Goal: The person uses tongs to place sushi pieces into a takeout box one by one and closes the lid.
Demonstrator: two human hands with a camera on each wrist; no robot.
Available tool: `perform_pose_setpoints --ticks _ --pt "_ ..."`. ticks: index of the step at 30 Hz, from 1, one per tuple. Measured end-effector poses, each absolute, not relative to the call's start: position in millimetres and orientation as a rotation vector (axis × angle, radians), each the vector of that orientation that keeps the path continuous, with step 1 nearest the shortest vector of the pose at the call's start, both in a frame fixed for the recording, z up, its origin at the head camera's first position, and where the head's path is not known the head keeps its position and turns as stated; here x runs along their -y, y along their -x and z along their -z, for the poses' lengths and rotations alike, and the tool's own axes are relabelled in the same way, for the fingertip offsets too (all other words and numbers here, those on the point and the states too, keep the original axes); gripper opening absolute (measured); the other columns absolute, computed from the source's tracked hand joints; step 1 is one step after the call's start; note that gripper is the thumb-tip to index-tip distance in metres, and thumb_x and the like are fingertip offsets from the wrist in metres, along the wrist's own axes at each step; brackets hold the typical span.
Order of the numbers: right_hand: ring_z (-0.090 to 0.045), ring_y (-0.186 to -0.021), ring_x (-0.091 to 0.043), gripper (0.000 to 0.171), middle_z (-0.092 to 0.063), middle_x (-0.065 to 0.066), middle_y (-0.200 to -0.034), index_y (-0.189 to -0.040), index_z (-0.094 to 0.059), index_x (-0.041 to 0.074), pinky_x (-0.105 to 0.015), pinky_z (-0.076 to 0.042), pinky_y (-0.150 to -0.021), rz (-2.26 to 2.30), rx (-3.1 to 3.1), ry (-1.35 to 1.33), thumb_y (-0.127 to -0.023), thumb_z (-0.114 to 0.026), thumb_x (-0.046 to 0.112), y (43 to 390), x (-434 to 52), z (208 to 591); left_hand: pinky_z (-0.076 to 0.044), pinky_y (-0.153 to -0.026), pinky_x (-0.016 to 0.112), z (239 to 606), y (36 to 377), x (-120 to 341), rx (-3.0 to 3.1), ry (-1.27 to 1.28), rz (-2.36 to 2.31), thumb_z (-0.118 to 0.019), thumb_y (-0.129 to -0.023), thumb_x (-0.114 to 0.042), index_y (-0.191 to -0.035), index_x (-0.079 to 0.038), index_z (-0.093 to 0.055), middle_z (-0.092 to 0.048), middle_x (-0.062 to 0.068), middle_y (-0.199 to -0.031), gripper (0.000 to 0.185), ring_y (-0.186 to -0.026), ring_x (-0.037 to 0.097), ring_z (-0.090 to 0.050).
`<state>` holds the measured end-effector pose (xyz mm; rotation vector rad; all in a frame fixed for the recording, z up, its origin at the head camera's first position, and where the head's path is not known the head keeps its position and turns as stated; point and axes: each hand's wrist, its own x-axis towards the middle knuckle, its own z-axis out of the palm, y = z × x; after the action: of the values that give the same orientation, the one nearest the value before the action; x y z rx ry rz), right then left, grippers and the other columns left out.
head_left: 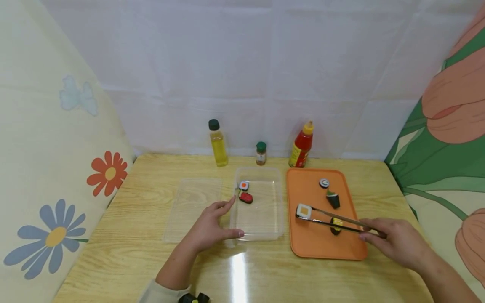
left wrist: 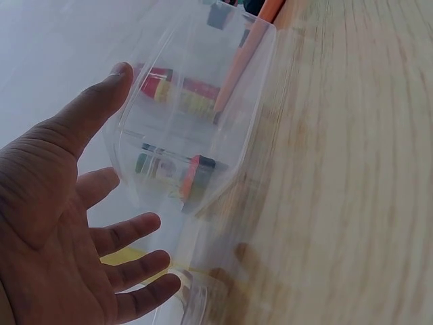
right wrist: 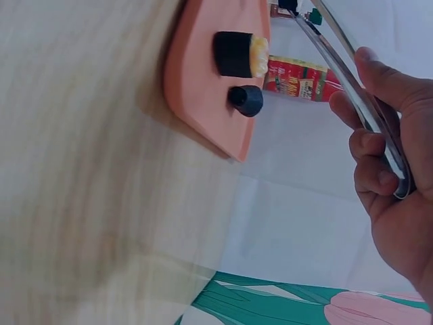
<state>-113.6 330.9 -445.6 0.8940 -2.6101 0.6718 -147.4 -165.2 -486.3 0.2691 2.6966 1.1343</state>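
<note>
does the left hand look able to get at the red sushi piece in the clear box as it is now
Probably yes. The left hand rests open against the near left corner of the clear box, which has no lid on. The red sushi piece lies just past its fingertips, with only the low wall between them.

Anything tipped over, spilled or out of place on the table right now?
Nothing stands out. The three bottles stand upright at the back, the orange tray and clear box lie flat, and the tongs hold one sushi piece cleanly above the tray.
</note>
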Motion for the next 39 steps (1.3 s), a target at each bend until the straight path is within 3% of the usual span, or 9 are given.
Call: perform_pose_setpoints --ticks 24,31,39 --pt "-0.038 -0.053 0.009 0.037 -0.070 0.015 -0.084 -0.111 -0.080 0.010 -0.011 -0.034 -0.048 -0.716 2.593 -0.988 -0.076 -0.090 0.007 144.6 -319.0 421.1 -0.033 -0.114 0.065 490.2 148.7 165.3 -2.696 -0.273 -1.153 -0.090 -0.072 -0.060 -0.160 -0.031 -0.040 -0.042 0.016 -0.158 0.105 -0.146 0.046 -0.036" --pt "-0.047 -0.059 0.008 0.037 -0.077 0.003 -0.092 -0.112 -0.080 0.008 -0.011 -0.038 -0.051 -0.705 2.597 -0.998 -0.077 -0.091 0.009 149.3 -311.0 415.5 -0.033 -0.114 0.065 488.1 147.9 165.6 -2.691 -0.274 -1.153 -0.091 -0.072 -0.058 -0.160 -0.030 -0.041 -0.043 0.016 -0.158 0.105 -0.145 0.046 -0.037" --pt "-0.048 -0.060 0.007 0.035 -0.075 0.010 -0.092 -0.115 -0.080 0.009 -0.014 -0.039 -0.051 -0.707 2.649 -1.009 -0.081 -0.089 0.013 154.6 -298.5 414.3 -0.033 -0.115 0.064 489.1 148.8 165.9 -2.698 -0.279 -1.148 -0.091 -0.072 -0.058 -0.160 -0.029 -0.041 -0.043 0.016 -0.157 0.105 -0.145 0.045 -0.037"
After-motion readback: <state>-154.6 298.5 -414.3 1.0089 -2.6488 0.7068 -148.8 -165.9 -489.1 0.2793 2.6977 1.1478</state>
